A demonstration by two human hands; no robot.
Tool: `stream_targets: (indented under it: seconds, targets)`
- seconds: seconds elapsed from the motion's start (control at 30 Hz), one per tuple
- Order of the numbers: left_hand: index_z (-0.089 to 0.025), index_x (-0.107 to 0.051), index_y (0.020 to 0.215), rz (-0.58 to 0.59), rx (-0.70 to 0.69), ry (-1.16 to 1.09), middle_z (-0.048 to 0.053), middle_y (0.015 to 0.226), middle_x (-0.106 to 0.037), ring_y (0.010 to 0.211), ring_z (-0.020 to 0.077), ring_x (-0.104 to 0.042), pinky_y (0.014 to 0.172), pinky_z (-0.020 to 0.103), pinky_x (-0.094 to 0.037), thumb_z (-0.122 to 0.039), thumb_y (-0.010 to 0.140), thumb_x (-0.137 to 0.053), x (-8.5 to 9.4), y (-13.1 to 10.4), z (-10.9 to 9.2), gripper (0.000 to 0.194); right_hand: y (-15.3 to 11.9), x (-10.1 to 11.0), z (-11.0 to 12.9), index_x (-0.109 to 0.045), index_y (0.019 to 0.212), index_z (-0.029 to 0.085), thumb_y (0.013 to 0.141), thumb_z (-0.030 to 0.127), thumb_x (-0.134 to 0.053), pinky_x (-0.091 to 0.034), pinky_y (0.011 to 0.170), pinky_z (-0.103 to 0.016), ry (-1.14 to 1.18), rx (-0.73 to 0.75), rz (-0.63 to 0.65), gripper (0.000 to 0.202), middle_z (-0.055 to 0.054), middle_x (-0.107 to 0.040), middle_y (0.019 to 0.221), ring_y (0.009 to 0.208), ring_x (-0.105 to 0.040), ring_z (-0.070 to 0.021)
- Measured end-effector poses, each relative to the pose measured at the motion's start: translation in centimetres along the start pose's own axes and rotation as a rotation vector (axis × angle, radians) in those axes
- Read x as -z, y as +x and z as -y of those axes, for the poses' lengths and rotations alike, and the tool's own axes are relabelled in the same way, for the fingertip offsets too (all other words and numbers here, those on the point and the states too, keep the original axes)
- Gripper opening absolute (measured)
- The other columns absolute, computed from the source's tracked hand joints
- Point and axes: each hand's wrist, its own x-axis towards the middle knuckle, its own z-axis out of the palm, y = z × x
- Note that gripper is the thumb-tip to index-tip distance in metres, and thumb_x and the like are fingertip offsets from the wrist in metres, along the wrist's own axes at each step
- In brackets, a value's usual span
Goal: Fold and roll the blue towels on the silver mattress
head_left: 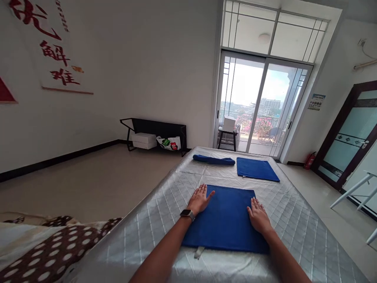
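Observation:
A flat blue cloth (226, 220) lies spread on the quilted silver mattress (159, 220) in front of me, a small white tag (199, 252) sticking out at its near edge. My left hand (199, 199), with a watch (187, 213) on the wrist, rests open on the cloth's left edge, fingers pointing away. On the right edge my right hand (259, 215) lies flat and open too. Farther off, a second blue cloth (257, 169) is laid flat at the right, and a rolled or folded blue cloth (213, 159) is at the left.
Brown polka-dot bedding (55, 251) is at the lower left. Against the wall stands a black rack (159, 127) with white boxes (143, 140) and a bag (169, 143). Beyond the mattress is a glass sliding door (262, 106). A white stool (359, 192) stands at the right.

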Motion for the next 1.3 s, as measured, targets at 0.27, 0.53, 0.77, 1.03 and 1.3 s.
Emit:
stream_targets:
  seconds: [0.27,0.53,0.77,1.03,1.3]
  targets:
    - [-0.002,-0.033,0.151,-0.044,-0.03,0.024,0.023,0.159,-0.031,0.15,0.0334,-0.022,0.121,0.053,-0.021,-0.062,0.097,-0.011,2.1,-0.4,-5.2,0.083,-0.1,-0.5,0.5,-0.025,0.155,0.006,0.101,0.038,-0.02,-0.014,0.121,-0.039,0.038,-0.008,-0.02,0.063,-0.014,-0.023,0.162,0.151,-0.015,-0.0204]
    - [-0.014,-0.029,0.154,0.036,-0.586,-0.112,0.013,0.158,-0.038,0.149,0.0232,-0.027,0.122,0.043,-0.024,-0.052,0.101,-0.012,-2.5,-4.7,-19.0,0.068,-0.7,-0.2,0.3,-0.024,0.156,0.011,0.098,0.028,-0.028,-0.012,0.121,-0.037,-0.002,0.043,0.025,0.061,-0.011,-0.021,0.163,0.152,-0.014,-0.0215]
    - [-0.01,-0.035,0.151,0.078,-0.334,-0.044,0.014,0.158,-0.036,0.149,0.0257,-0.026,0.122,0.045,-0.023,-0.058,0.099,-0.009,-2.2,-4.2,-11.0,0.076,-0.5,-0.1,0.6,-0.024,0.155,0.002,0.101,0.036,-0.021,-0.013,0.121,-0.039,0.027,-0.001,-0.009,0.063,-0.015,-0.023,0.162,0.152,-0.014,-0.0212]
    - [-0.006,-0.036,0.15,0.022,-0.063,0.042,0.019,0.158,-0.035,0.148,0.0284,-0.029,0.12,0.047,-0.026,-0.061,0.098,-0.012,0.1,-4.9,1.1,0.079,-0.3,-0.6,0.4,-0.025,0.155,0.003,0.101,0.037,-0.021,-0.011,0.122,-0.039,0.04,0.006,-0.029,0.064,-0.015,-0.025,0.161,0.152,-0.014,-0.0204]
    - [-0.006,-0.036,0.15,-0.002,-0.045,0.033,0.021,0.157,-0.035,0.148,0.0298,-0.029,0.119,0.048,-0.027,-0.064,0.097,-0.015,0.2,-5.0,0.3,0.082,-1.2,0.4,0.9,-0.028,0.154,0.004,0.101,0.032,-0.021,-0.01,0.122,-0.042,-0.005,0.04,-0.095,0.06,-0.016,-0.028,0.16,0.151,-0.016,-0.0214]
